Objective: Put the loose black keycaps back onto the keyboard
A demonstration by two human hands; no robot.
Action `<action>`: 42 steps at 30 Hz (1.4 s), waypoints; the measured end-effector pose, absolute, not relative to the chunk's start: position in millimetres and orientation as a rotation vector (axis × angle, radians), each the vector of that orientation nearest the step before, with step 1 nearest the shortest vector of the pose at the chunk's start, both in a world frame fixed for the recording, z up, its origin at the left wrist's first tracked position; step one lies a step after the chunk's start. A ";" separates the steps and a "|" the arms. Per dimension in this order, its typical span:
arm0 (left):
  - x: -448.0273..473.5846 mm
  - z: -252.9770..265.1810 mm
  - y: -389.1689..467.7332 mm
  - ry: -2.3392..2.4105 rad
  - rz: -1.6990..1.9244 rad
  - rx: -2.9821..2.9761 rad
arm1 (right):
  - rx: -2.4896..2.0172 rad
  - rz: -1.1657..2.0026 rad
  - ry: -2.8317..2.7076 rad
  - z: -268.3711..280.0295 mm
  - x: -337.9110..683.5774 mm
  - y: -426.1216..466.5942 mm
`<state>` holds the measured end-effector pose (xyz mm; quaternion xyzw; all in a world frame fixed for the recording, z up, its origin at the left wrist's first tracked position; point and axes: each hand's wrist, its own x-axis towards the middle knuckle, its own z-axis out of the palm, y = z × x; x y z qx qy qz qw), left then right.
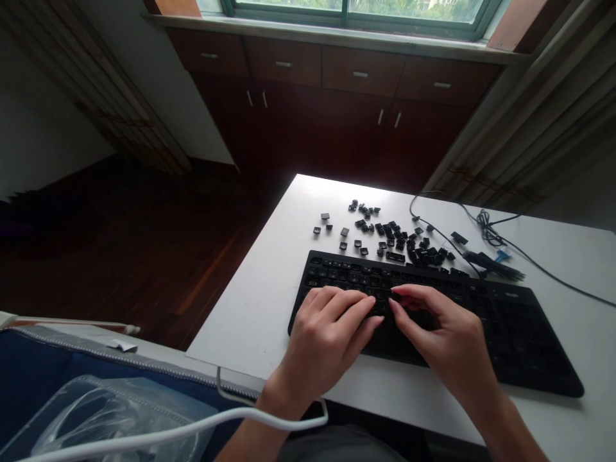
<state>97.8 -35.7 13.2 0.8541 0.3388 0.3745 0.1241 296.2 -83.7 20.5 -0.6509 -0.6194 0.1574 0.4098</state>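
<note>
A black keyboard (pixel 539 346) lies at a slant on the white table. My left hand (pixel 325 333) rests over its left half, fingers stretched and a little bent, the index fingertip and thumb near the keys. My right hand (pixel 445 337) is beside it, thumb and index finger pinched just above the keyboard. A small dark piece that looks like a keycap shows between those fingertips, hard to make out against the black keys. Behind the keyboard lie many loose black keycaps (pixel 428 256), partly heaped, with several single ones (pixel 344 232) scattered to the left.
The white table (pixel 245 314) carries a black cable (pixel 491 231), a dark brush-like bundle (pixel 495 266) and a small blue item (pixel 503 255) behind the keyboard. A white tube (pixel 192 427) and a clear plastic bag (pixel 110 410) are at lower left. Cabinets (pixel 308 115) stand beyond.
</note>
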 end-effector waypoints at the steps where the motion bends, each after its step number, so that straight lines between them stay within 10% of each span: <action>1: 92.2 13.1 -33.9 1.017 1.078 2.498 | -1.638 0.356 -1.632 21.9 298.4 -81.2; 34: 65.9 5.3 -32.8 1.085 0.947 2.479 | -1.536 0.586 -2.027 38.7 319.3 -47.0; 42: 65.8 4.0 -33.7 1.098 0.953 2.471 | -1.755 0.060 -1.947 28.5 289.8 1.8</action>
